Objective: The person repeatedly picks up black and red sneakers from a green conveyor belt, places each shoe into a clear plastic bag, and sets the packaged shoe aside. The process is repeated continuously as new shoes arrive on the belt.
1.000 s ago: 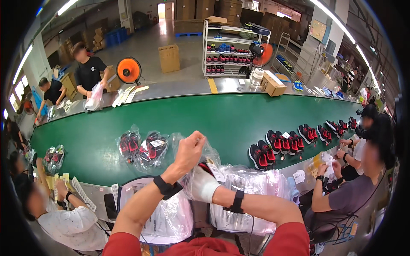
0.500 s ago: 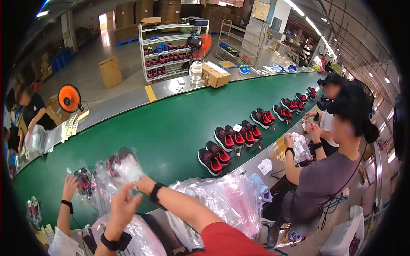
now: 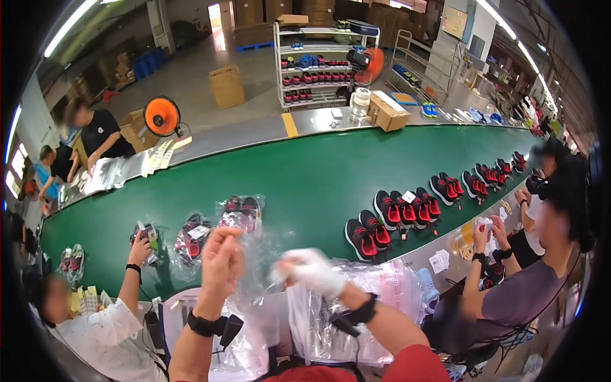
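Note:
My left hand (image 3: 222, 262), bare, is raised over the near edge of the green conveyor belt, its fingers pinched together at a thin clear plastic bag (image 3: 252, 270). My right hand (image 3: 313, 272), in a white glove and blurred, is closed on the bag's other side. The bag looks empty. Just beyond my left hand, a pair of black and red shoes in clear plastic (image 3: 240, 207) lies on the belt. Below my right hand is a stack of clear plastic bags (image 3: 369, 299) at the near edge.
Unbagged black and red shoes (image 3: 363, 235) line the belt's right side. More bagged shoes (image 3: 192, 239) lie leftward, where a co-worker's hand (image 3: 141, 248) touches one pair. Another co-worker (image 3: 519, 280) works at right. An orange fan (image 3: 162, 116) and cardboard box (image 3: 386, 111) stand across the belt.
My right hand has left the bagged shoes on the belt and drawn back to the right. My left hand has gone from open fingers to a pinch. The view has swung left.

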A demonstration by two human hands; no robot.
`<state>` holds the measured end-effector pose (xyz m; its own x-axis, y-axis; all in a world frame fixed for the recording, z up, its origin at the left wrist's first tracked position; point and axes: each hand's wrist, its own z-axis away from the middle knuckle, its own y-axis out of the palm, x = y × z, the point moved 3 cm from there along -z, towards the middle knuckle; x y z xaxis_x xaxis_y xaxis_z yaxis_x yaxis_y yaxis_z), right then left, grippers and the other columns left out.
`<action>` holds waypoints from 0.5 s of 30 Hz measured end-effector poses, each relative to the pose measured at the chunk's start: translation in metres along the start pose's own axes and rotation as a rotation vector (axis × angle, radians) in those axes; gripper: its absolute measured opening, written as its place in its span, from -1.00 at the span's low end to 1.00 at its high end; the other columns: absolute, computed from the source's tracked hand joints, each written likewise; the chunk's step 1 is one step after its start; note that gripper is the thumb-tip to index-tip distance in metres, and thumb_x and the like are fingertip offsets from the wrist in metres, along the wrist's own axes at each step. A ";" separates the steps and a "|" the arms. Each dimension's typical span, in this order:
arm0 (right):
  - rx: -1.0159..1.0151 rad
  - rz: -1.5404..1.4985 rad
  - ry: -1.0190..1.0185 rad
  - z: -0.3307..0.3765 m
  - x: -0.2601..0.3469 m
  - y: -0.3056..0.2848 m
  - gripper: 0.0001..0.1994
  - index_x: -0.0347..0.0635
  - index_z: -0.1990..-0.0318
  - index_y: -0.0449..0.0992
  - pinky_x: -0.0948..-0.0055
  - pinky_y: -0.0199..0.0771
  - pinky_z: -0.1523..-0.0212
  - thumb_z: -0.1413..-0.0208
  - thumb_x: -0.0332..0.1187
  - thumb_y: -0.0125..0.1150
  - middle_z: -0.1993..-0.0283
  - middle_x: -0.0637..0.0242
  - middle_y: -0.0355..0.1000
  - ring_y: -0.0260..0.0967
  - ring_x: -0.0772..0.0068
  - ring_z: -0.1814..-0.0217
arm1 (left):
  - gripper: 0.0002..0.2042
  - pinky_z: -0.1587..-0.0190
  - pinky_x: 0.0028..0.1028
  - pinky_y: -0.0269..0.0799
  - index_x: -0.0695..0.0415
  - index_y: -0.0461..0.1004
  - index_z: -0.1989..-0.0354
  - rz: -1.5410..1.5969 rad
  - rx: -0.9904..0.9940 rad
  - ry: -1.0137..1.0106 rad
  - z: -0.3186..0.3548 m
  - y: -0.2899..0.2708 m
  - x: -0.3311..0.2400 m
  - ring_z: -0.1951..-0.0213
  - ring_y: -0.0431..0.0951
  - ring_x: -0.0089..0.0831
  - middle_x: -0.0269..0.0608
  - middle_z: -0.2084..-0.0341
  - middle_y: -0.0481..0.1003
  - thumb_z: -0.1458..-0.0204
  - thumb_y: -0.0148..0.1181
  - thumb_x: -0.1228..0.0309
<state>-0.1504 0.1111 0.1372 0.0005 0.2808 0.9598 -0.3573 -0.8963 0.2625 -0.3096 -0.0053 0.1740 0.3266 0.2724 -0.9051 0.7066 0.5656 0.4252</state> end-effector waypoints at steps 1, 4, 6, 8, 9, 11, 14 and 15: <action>-0.101 0.217 0.026 0.012 0.007 -0.029 -0.76 -0.31 0.35 0.43 0.47 0.44 0.38 -0.10 -0.25 0.08 0.43 0.35 0.43 0.43 0.54 0.39 | -0.86 0.72 -0.70 0.00 0.14 0.38 0.17 -0.040 -0.008 0.030 0.004 -0.007 -0.003 0.68 0.14 -0.78 -0.54 0.70 0.19 -0.12 -0.05 0.52; -0.361 1.149 -0.266 0.042 0.030 -0.051 -0.80 -0.27 0.35 0.41 0.38 0.42 0.37 -0.02 -0.30 0.15 0.45 0.29 0.40 0.41 0.34 0.38 | -0.86 0.66 -0.70 0.04 0.17 0.38 0.17 -0.267 0.090 0.096 0.012 0.000 0.014 0.65 0.18 -0.78 -0.50 0.67 0.26 -0.11 -0.03 0.52; -0.503 1.434 -0.464 0.058 0.040 -0.034 -0.81 -0.24 0.35 0.41 0.31 0.40 0.36 0.04 -0.31 0.18 0.47 0.25 0.36 0.38 0.23 0.38 | -0.87 0.61 -0.71 0.08 0.20 0.38 0.18 -0.488 0.128 0.229 0.018 0.016 0.036 0.62 0.22 -0.78 -0.45 0.62 0.36 -0.11 -0.02 0.53; -0.674 1.332 -0.555 0.070 0.066 -0.015 -0.80 -0.21 0.34 0.41 0.26 0.37 0.33 0.08 -0.32 0.20 0.47 0.21 0.33 0.34 0.12 0.38 | -0.87 0.56 -0.72 0.14 0.23 0.39 0.19 -0.390 0.074 0.219 0.018 0.045 0.030 0.58 0.28 -0.77 -0.37 0.54 0.46 -0.11 -0.02 0.54; -0.658 1.330 -0.550 0.076 0.071 -0.011 -0.78 -0.23 0.33 0.39 0.27 0.38 0.29 0.09 -0.33 0.21 0.42 0.20 0.35 0.35 0.12 0.33 | -0.86 0.45 -0.70 0.27 0.26 0.39 0.18 -0.246 0.036 0.115 0.011 0.040 0.034 0.47 0.40 -0.73 -0.26 0.41 0.52 -0.12 -0.03 0.55; -0.384 1.378 -0.660 0.069 0.050 0.000 -0.79 -0.22 0.31 0.39 0.28 0.38 0.29 0.07 -0.33 0.19 0.41 0.21 0.36 0.36 0.17 0.33 | -0.86 0.33 -0.66 0.34 0.26 0.39 0.18 -0.239 0.145 0.127 0.021 0.067 0.036 0.38 0.45 -0.67 -0.21 0.37 0.53 -0.12 -0.02 0.53; -0.106 1.540 -0.538 0.046 -0.005 -0.018 -0.82 -0.20 0.22 0.40 0.37 0.42 0.23 0.00 -0.39 0.05 0.38 0.22 0.39 0.38 0.29 0.27 | -0.86 0.11 -0.53 0.38 0.25 0.47 0.21 -0.331 0.429 0.142 0.066 0.116 0.047 0.23 0.50 -0.52 -0.21 0.32 0.55 -0.11 0.05 0.48; -0.029 1.600 -0.442 0.029 -0.030 -0.034 -0.81 -0.19 0.17 0.41 0.42 0.44 0.19 -0.04 -0.42 -0.01 0.36 0.22 0.41 0.39 0.34 0.24 | -0.84 0.10 -0.51 0.38 0.23 0.48 0.19 -0.520 0.512 0.149 0.092 0.128 0.049 0.22 0.50 -0.56 -0.27 0.30 0.55 -0.10 0.05 0.48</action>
<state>-0.1110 0.1229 0.1029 -0.1145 -0.9746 0.1924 -0.2737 -0.1553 -0.9492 -0.1457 0.0087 0.1831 -0.1925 0.1917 -0.9624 0.9627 0.2269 -0.1473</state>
